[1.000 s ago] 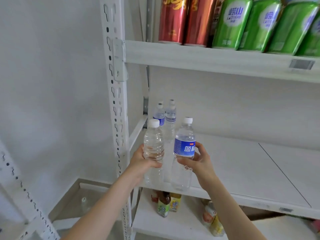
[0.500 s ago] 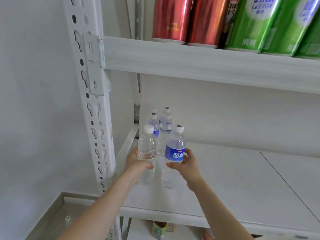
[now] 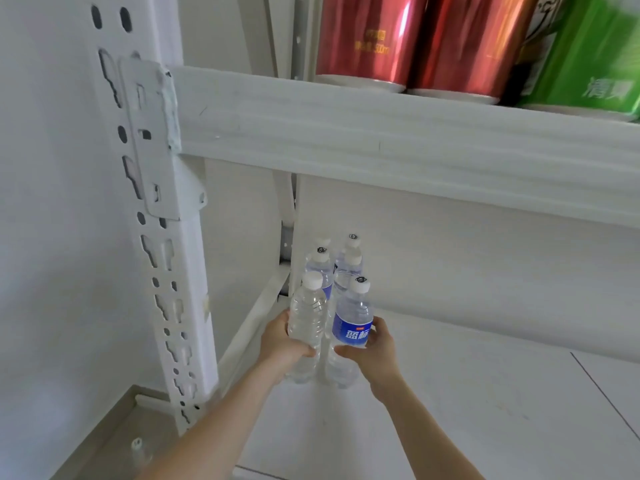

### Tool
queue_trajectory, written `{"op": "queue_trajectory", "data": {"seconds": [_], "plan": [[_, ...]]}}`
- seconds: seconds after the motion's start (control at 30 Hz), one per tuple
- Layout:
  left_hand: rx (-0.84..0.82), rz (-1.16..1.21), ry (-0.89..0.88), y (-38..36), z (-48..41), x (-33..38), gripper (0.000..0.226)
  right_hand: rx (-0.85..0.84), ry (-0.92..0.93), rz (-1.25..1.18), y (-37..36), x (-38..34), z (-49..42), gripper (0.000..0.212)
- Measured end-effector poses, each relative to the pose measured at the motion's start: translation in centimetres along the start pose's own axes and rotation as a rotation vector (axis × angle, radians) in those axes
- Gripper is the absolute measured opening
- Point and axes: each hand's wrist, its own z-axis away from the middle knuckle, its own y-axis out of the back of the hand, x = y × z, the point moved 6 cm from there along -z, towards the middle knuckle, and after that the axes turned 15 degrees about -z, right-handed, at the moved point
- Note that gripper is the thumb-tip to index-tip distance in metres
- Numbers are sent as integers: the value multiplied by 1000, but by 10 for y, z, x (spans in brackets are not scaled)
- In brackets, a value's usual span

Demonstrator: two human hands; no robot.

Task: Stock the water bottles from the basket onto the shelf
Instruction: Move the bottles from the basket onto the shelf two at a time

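On shelf (image 3: 485,393), two bottles (image 3: 306,327) upright

The red cans (image 3: 412,43) and green can (image 3: 588,57) on the upper shelf (image 3: 381,140) are cropped by the frame edge. The rear bottles (image 3: 337,268) are largely hidden behind the front pair. Both bottle bases are indistinct against the shelf.

Readable print on bottle and cans

The water bottle (image 3: 350,327) with the blue label shows white Chinese characters, the first reading "蓝"; the second is partly covered by the right hand (image 3: 375,348). The left red can (image 3: 367,39) on the upper shelf (image 3: 381,147) carries small gold print ending "500ml". The green can (image 3: 585,53) shows white characters, "清爽", slightly blurred.
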Motion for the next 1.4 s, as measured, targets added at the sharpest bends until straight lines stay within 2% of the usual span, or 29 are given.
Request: {"op": "queue_trajectory", "data": {"seconds": [0.33, 0.87, 0.97, 1.17, 1.27, 1.4], "plan": [[56, -36, -62, -1, -20, 4, 65, -41, -7, -16, -10, 1, -22, 69], [31, -160, -159, 0, -32, 4, 65, -54, -17, 8, -9, 1, -28, 71], [84, -254, -220, 3, -29, 2, 63, -45, -1, 78, -9, -1, -24, 73], [185, -593, -394, 6, -14, -1, 81, -15, 39, 190, -3, -4, -11, 75], [216, -711, -414, 5, -2, -7, 79, 17, 55, 241, 0, -4, 2, 73], [223, -859, -456, 3, 22, -11, 76, 74, 118, 453, 3, -4, 26, 75]]}}
